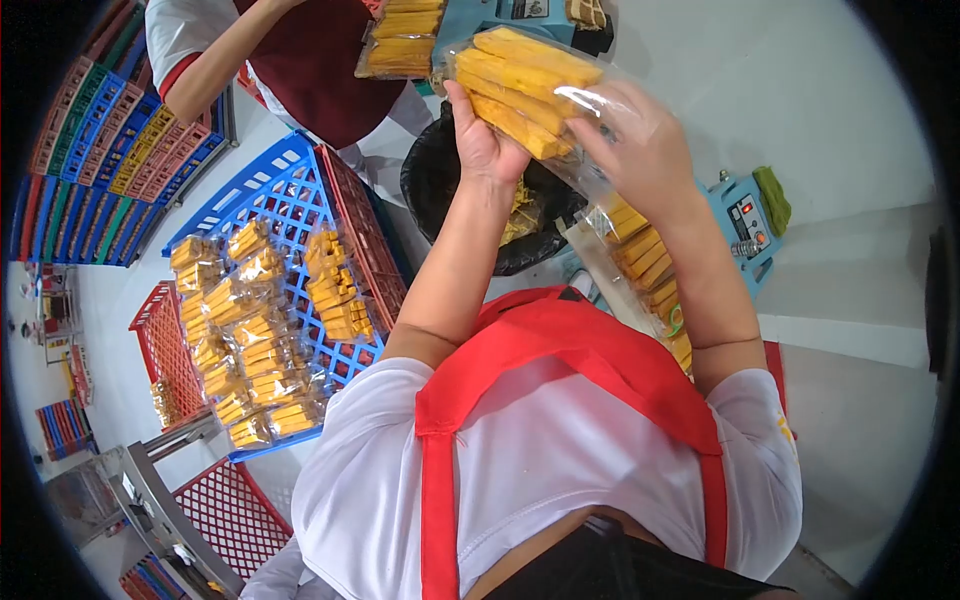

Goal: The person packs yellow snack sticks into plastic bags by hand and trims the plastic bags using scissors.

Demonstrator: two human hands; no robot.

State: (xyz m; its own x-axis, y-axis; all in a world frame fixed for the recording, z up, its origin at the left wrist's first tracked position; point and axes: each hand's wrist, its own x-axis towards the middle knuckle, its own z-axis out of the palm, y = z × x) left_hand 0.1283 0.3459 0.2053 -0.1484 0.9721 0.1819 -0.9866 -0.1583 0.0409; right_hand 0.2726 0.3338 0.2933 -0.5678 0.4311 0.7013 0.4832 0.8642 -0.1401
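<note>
In the upper middle of the head view, a clear plastic bag of long yellow sticks [520, 80] is held up at a tilt. My left hand [485, 140] supports its lower left side, thumb up along the edge and the other fingers behind it. At the loose end of the plastic on the right is my right hand [640, 150], slightly blurred, with its fingers closed on the film. Below the bag, a black-lined bin [425, 190] has yellow scraps and plastic inside. More yellow sticks [640, 250] lie in a tray under my right forearm.
Packed bags [265, 340] fill much of a blue crate [290, 170] at left. A brown crate [355, 220] and a red crate [165, 330] adjoin it. Blue machines [750, 230] stand right and top. A co-worker in a dark red apron [320, 70] stands at upper left.
</note>
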